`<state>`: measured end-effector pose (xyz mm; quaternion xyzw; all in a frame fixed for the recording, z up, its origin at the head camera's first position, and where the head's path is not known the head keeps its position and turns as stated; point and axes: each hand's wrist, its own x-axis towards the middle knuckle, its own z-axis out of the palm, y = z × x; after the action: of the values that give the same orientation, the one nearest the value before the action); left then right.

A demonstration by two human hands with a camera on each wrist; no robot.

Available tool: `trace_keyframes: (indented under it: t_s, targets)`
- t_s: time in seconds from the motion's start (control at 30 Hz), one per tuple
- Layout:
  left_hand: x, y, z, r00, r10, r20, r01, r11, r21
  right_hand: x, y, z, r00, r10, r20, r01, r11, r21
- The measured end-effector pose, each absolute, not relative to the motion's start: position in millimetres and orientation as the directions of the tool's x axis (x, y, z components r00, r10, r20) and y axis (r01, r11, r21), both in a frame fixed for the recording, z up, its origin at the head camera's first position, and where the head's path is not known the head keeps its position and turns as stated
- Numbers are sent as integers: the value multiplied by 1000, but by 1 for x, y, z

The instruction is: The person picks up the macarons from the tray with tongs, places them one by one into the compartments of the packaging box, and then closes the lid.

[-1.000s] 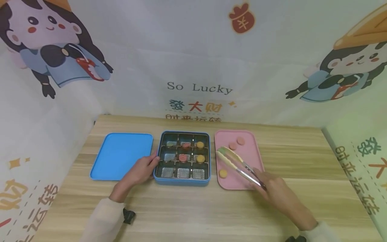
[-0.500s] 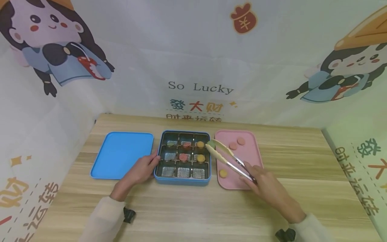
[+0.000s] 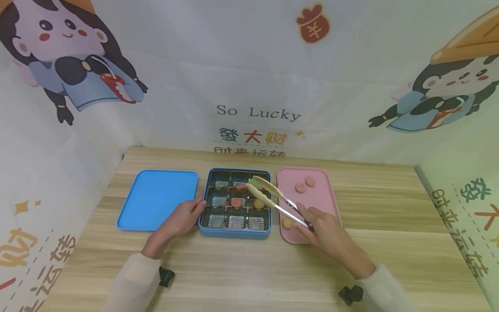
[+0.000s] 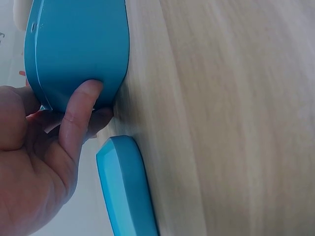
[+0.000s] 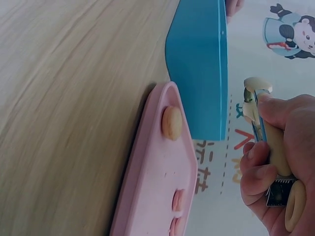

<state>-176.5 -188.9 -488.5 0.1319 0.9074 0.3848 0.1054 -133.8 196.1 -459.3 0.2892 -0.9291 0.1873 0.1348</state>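
Note:
My left hand (image 3: 183,219) holds the left front corner of a blue tin box (image 3: 235,235), one finger pressing its wall in the left wrist view. Black dividers split the box into compartments. Inside sit a green macaron (image 3: 220,185), two pinkish-red ones, the nearer macaron (image 3: 235,203) in the middle, and a yellow macaron (image 3: 259,203) at the right. My right hand (image 3: 331,238) grips metal tongs (image 3: 278,209) with cream tips. Between the tips is another green macaron (image 3: 254,183), over the box's far right compartment, whose contents the tongs hide.
A pink tray (image 3: 321,197) right of the box carries two pink macarons (image 3: 305,185) and a yellow macaron (image 5: 172,123) near its front left corner. Left of the box lies a blue lid (image 3: 156,201). A printed cloth backdrop (image 3: 249,78) surrounds the wooden table (image 3: 241,273).
My right hand has carried the green macaron in the tongs leftward, from above the pink tray to over the box. The left hand stays on the box.

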Motion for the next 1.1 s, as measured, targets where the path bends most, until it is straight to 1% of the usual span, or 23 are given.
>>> trace_keyframes:
  t_s: [0.27, 0.37, 0.47, 0.6, 0.87, 1.1]
  targets:
    - [-175, -189, -489, -942, 314, -120, 125, 658, 743, -134, 182, -455, -822, -497, 278, -566, 765, -307]
    - [-175, -188, -489, -939, 319, -127, 122, 655, 745, -134, 178, -456, -806, -524, 274, -590, 752, -294]
    - [-176, -188, -490, -938, 323, -124, 126, 654, 746, -136, 174, -455, -779, -553, 296, -624, 735, -265]
    - [-178, -187, -489, -942, 315, -116, 126, 653, 747, -140, 168, -452, -756, -577, 308, -650, 716, -255]
    - [-174, -188, -488, -944, 302, -134, 114, 677, 727, -142, 150, -454, -740, -615, 272, -671, 701, -240]
    - [-176, -187, -485, -942, 313, -126, 119, 658, 744, -144, 140, -452, -742, -620, 257, -671, 687, -280]
